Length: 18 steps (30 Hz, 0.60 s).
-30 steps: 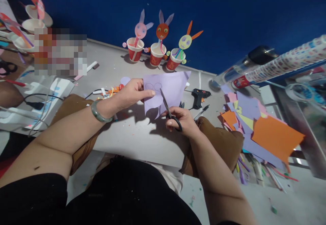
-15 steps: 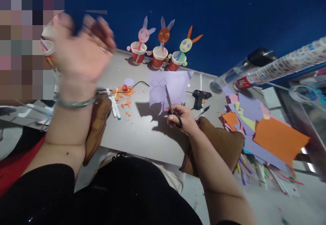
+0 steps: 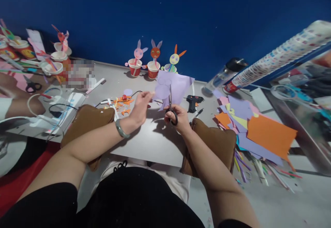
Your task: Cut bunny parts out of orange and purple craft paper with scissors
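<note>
One pair of scissors (image 3: pixel 170 97) tight in right grip (image 3: pixel 180 117), left grip (image 3: pixel 140 109) unclear near one purple sheet (image 3: pixel 179 86)

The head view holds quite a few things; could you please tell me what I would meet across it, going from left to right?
White power strip, the wearer's left hand, purple sheet, black glue gun, clear bottle with a dark cap, large orange sheet.
</note>
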{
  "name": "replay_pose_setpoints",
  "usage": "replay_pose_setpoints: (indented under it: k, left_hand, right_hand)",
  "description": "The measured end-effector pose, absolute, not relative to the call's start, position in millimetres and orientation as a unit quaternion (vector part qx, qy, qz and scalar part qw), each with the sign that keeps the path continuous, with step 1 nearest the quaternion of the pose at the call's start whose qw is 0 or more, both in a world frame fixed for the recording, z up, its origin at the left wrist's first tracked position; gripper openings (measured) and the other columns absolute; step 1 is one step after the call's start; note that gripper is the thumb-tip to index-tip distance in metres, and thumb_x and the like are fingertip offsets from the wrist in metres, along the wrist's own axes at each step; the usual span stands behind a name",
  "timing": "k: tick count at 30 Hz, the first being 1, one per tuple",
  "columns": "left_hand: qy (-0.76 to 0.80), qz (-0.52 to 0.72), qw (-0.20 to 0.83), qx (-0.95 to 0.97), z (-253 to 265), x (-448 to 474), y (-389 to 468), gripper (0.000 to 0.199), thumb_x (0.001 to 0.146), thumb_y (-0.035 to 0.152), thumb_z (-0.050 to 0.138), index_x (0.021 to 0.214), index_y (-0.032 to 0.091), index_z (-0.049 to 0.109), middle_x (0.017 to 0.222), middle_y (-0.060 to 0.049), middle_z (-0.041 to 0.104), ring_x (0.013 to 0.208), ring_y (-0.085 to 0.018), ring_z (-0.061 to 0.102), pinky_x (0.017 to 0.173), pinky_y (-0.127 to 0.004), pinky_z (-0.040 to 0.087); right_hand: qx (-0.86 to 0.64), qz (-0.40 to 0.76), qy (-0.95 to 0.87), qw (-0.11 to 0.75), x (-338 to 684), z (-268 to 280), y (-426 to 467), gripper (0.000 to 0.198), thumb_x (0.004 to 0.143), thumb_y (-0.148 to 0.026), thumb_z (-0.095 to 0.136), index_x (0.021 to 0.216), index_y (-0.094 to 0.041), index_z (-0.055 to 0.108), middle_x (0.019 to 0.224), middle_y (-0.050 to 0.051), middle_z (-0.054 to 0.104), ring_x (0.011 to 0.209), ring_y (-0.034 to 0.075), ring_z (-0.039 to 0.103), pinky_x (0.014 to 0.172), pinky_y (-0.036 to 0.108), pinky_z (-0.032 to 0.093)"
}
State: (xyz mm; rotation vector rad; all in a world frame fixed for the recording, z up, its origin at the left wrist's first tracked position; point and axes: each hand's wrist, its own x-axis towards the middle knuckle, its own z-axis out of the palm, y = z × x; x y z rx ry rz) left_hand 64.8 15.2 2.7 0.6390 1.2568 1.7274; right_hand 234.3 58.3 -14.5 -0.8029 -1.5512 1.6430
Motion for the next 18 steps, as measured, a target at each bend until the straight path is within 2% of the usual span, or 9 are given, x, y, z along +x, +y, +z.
replay_pose_setpoints:
  k: [2,4,9,18]
  left_hand:
    - [0.467,0.700,0.469,0.269,-5.4,78.9,14.7,0.054,0.069,0.047,0.087,0.103,0.019,0.055,0.095,-0.002,0.065,0.083,-0.013,0.061,0.077,-0.028,0.049]
    - [0.443,0.689,0.486,0.304,-5.7,89.3,14.1,0.059,0.062,0.043,0.093,0.103,0.018,0.059,0.090,-0.001,0.068,0.081,-0.014,0.062,0.078,-0.029,0.050]
    - [0.442,0.699,0.481,0.291,-7.2,92.6,22.0,0.044,0.066,0.044,0.091,0.089,0.016,0.067,0.078,0.001,0.068,0.068,-0.010,0.058,0.071,-0.026,0.049]
    - [0.432,0.709,0.473,0.295,-12.6,82.7,21.3,0.033,0.071,0.041,0.088,0.080,0.016,0.070,0.074,0.002,0.065,0.067,-0.009,0.056,0.068,-0.024,0.049]
  right_hand:
    - [-0.312,0.632,-0.605,0.370,233.5,-14.4,57.4,0.052,0.065,-0.062,0.088,0.086,-0.020,0.065,0.050,-0.007,0.061,0.039,0.009,0.053,0.042,0.022,0.044]
    - [-0.312,0.627,-0.607,0.376,232.9,-14.6,56.1,0.050,0.065,-0.059,0.089,0.086,-0.021,0.065,0.051,-0.007,0.061,0.040,0.010,0.054,0.042,0.022,0.045]
    - [-0.325,0.630,-0.598,0.375,231.8,-18.4,52.9,0.049,0.063,-0.053,0.093,0.087,-0.021,0.065,0.053,-0.007,0.063,0.041,0.010,0.055,0.042,0.023,0.045]
    - [-0.338,0.637,-0.601,0.344,230.6,-22.4,47.9,0.047,0.063,-0.050,0.093,0.088,-0.021,0.065,0.052,-0.007,0.062,0.042,0.009,0.055,0.043,0.022,0.046]
